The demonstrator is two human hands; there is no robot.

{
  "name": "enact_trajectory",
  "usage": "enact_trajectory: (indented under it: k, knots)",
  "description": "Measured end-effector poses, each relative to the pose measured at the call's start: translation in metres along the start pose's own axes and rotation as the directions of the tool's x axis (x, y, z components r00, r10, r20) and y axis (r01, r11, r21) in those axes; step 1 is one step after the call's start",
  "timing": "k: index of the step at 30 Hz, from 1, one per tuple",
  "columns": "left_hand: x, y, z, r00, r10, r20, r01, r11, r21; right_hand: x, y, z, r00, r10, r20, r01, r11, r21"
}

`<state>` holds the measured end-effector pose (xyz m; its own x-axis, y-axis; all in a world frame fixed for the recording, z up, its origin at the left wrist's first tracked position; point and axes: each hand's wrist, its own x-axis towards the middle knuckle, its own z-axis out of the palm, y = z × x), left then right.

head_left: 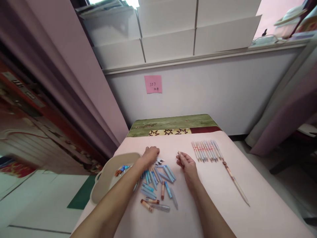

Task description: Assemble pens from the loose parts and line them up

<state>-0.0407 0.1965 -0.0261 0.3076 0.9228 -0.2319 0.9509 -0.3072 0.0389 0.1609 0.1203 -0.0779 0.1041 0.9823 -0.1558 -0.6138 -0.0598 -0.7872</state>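
Observation:
My left hand (pixel 149 155) rests palm down, fingers curled, at the far end of a loose pile of blue and brown pen parts (pixel 158 185) on the pale pink table (pixel 223 205). What its fingers grip, if anything, is hidden. My right hand (pixel 186 163) is closed in a pinch on a small pale pen piece (pixel 179 153), just right of the pile. A neat row of assembled pens (pixel 206 150) lies further right, with one long pale pen (pixel 235 183) below it.
A beige tray (pixel 106 178) holding a few blue and orange parts sits at the table's left edge. Beyond the table are a green patterned mat (pixel 170 125), a white wall with a pink sticky note (pixel 153 84), and curtains on both sides.

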Motion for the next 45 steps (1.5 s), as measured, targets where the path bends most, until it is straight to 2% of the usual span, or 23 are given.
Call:
enact_trajectory:
  k: [4,8,12,14,15,17,19,21,23,26,29,32,36,41,45]
  knots:
    - [-0.008,0.012,-0.009,0.996,0.013,-0.083,-0.019,0.998,-0.066,-0.003,0.0,0.003,0.999,0.009,0.042,-0.009,1.0,-0.023]
    - [-0.035,0.042,-0.021,0.963,0.006,-0.269,-0.056,0.982,-0.178,-0.006,0.001,0.006,0.993,0.038,0.115,-0.032,0.998,-0.051]
    - [-0.091,0.072,-0.016,0.888,-0.087,-0.452,-0.075,0.942,-0.328,-0.009,0.0,0.007,0.986,0.038,0.16,-0.027,0.997,-0.072]
    - [-0.124,0.079,-0.004,0.789,-0.224,-0.573,-0.174,0.812,-0.557,-0.009,0.0,0.007,0.989,0.028,0.146,-0.018,0.998,-0.066]
    - [-0.139,0.081,0.003,0.768,-0.291,-0.57,-0.187,0.75,-0.634,-0.009,0.0,0.007,0.99,0.024,0.137,-0.016,0.998,-0.062]
    - [-0.163,0.081,0.017,0.769,-0.421,-0.481,-0.155,0.608,-0.779,-0.01,0.0,0.007,0.993,0.02,0.117,-0.014,0.998,-0.056]
    - [-0.179,0.08,0.029,0.778,-0.502,-0.377,-0.127,0.463,-0.877,-0.011,0.001,0.007,0.995,0.018,0.098,-0.013,0.999,-0.052]
    - [-0.188,0.078,0.037,0.781,-0.523,-0.34,-0.122,0.407,-0.905,-0.014,0.002,0.006,0.997,0.018,0.079,-0.014,0.999,-0.049]
    - [-0.193,0.077,0.043,0.791,-0.485,-0.374,-0.134,0.458,-0.879,-0.018,0.002,0.004,0.998,0.019,0.064,-0.016,0.999,-0.046]
    - [-0.199,0.075,0.053,0.802,-0.377,-0.464,-0.169,0.603,-0.78,-0.026,0.001,0.001,0.999,0.01,0.052,-0.008,0.999,-0.043]
    - [-0.212,0.07,0.063,0.767,-0.329,-0.551,-0.172,0.722,-0.67,-0.033,-0.002,0.0,0.999,-0.013,0.041,0.015,0.999,-0.04]
    - [-0.227,0.063,0.073,0.742,-0.285,-0.607,-0.166,0.799,-0.578,-0.042,-0.003,0.001,0.999,-0.018,0.032,0.02,0.998,-0.052]
    - [-0.24,0.058,0.083,0.755,-0.197,-0.626,-0.178,0.856,-0.485,-0.052,-0.002,0.003,0.998,0.002,0.058,0.003,0.996,-0.088]
    - [-0.238,0.058,0.087,0.75,-0.158,-0.642,-0.184,0.883,-0.431,-0.056,0.0,0.004,0.999,-0.002,0.048,0.005,0.998,-0.069]
    - [-0.23,0.062,0.081,0.795,-0.15,-0.587,-0.195,0.854,-0.482,-0.055,0.001,0.003,0.999,-0.031,0.014,0.032,0.995,-0.097]
